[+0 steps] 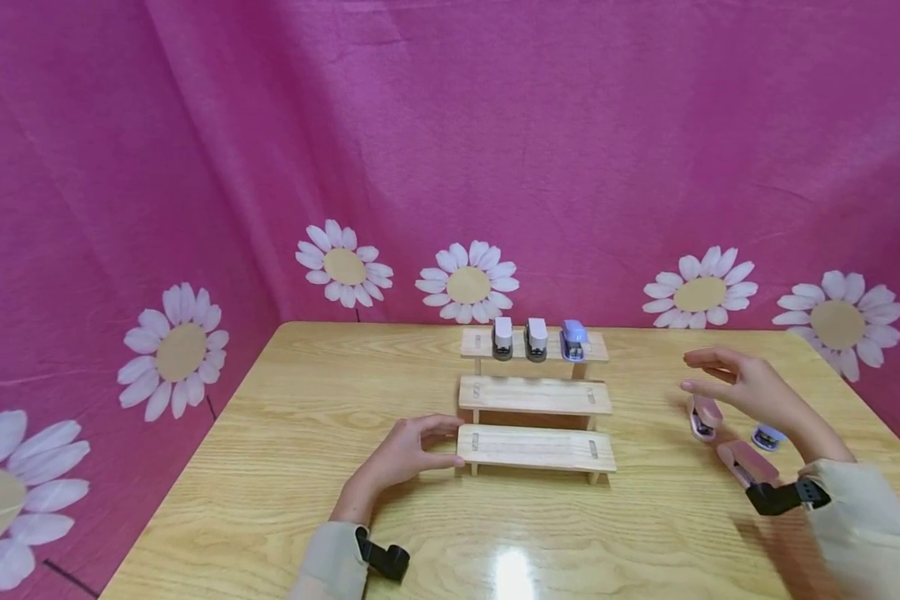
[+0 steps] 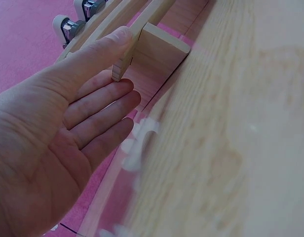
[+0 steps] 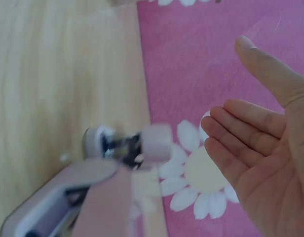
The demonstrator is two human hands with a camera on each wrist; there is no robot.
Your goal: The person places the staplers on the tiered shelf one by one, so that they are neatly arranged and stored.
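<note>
My left hand [image 1: 399, 454] is at the left end of the lowest step of a three-step wooden stand [image 1: 536, 447]. In the left wrist view its thumb rests at the board end, with the other fingers extended just past the corner. My right hand [image 1: 757, 392] hovers over the right side of the table, its fingers extended and the thumb apart, with nothing between them. Close below it are a small pink stapler [image 1: 706, 416], a larger pink stapler [image 1: 748, 463] and a blue stapler [image 1: 767, 437], partly behind the wrist. The right wrist view shows the larger pink stapler [image 3: 105, 202] blurred.
On the top step stand a white stapler [image 1: 502, 337], a second white stapler [image 1: 536, 338] and a periwinkle stapler [image 1: 573, 339], in a row. A pink cloth [image 1: 570, 150] with daisies hangs behind and beside the wooden table [image 1: 330, 375].
</note>
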